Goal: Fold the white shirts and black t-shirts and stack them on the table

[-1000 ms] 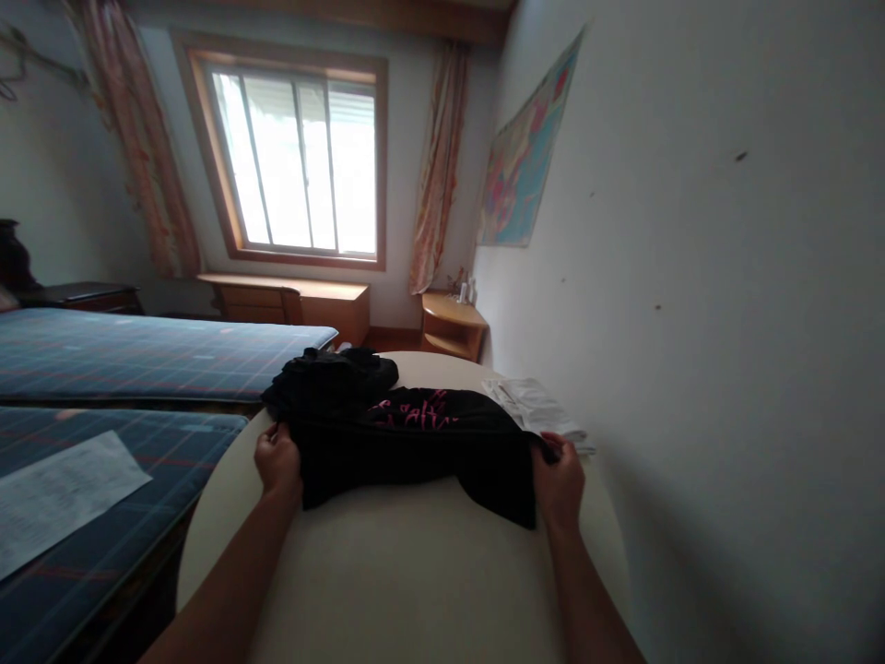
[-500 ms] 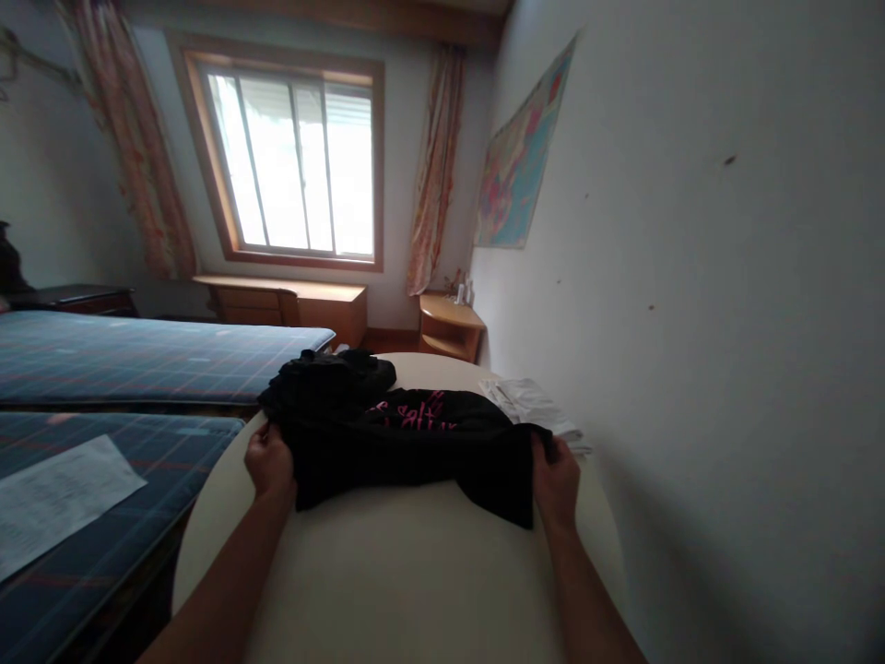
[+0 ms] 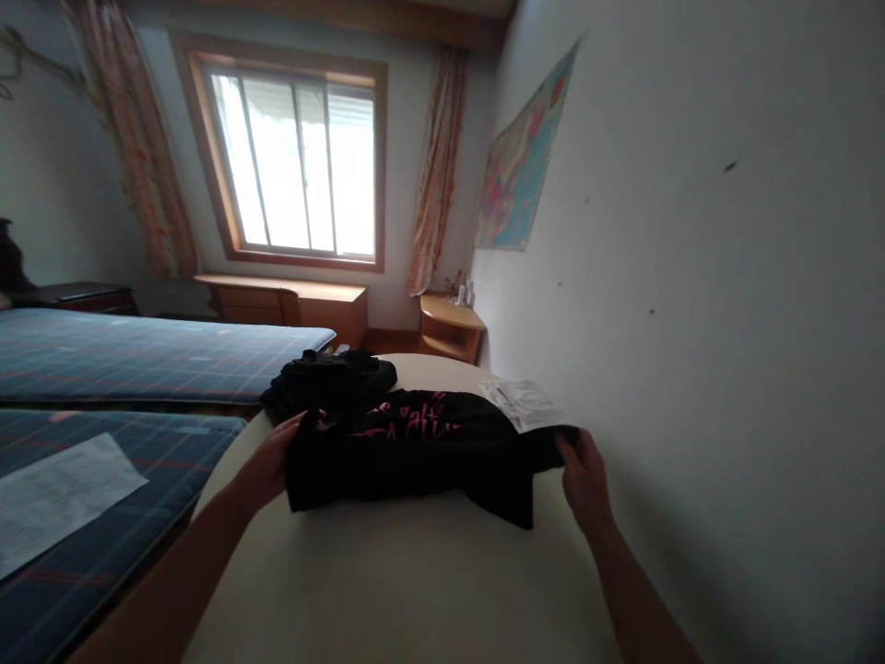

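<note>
Daylight from the window (image 3: 297, 166) at upper left reaches a pale round table (image 3: 415, 590) at the lower centre of the frame, with a plaid mattress (image 3: 159, 360) to the left. Across the table's middle lies a black garment (image 3: 415, 470) with pink lettering, its near part gathered into a wide band. At centre right, the right hand (image 3: 586, 475) pinches a corner drawn outward; at centre left, the left hand (image 3: 273, 456) rests at the opposite edge, though dark cloth hides whether its fingers close on it. A dark bundle (image 3: 332, 378) sits behind the garment's left end, and white cloth (image 3: 532, 406) behind its right. The step in hand looks like straightening the band; the next move probably calls for a matched hold at both ends and level, gentle tension.
</note>
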A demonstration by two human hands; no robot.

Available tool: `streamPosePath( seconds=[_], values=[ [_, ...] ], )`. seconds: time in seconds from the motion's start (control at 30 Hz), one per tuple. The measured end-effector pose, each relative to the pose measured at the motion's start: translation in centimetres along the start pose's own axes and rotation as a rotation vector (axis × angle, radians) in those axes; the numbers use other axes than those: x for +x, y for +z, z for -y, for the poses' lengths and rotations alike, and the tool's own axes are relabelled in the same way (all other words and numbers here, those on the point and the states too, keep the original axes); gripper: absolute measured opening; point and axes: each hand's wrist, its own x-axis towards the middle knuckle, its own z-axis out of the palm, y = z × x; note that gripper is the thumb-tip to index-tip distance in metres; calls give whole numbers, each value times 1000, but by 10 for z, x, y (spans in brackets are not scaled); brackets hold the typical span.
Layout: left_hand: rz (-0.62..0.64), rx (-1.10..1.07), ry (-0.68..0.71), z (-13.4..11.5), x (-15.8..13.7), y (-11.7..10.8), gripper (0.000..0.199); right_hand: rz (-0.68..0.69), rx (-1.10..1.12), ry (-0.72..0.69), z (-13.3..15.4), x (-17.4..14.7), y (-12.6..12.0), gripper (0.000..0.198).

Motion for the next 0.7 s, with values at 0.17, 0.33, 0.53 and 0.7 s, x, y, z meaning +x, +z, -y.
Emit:
streamPosePath(
  seconds=[0.17, 0.33, 0.53, 0.7],
  values=[
    [828, 386, -423, -20, -35, -38, 39, 446, -2, 96, 19, -13, -52, 31],
    [1186, 512, -627, -19, -50, -36, 62, 1035, -86, 268, 39, -38, -76, 35],
    [792, 772, 42, 13, -45, 3, 40, 1239, -296, 374, 35, -54, -60, 41],
    [593, 1055, 559, 44, -46, 18, 45, 1129, -329, -145, 40, -70, -36, 39]
  ],
)
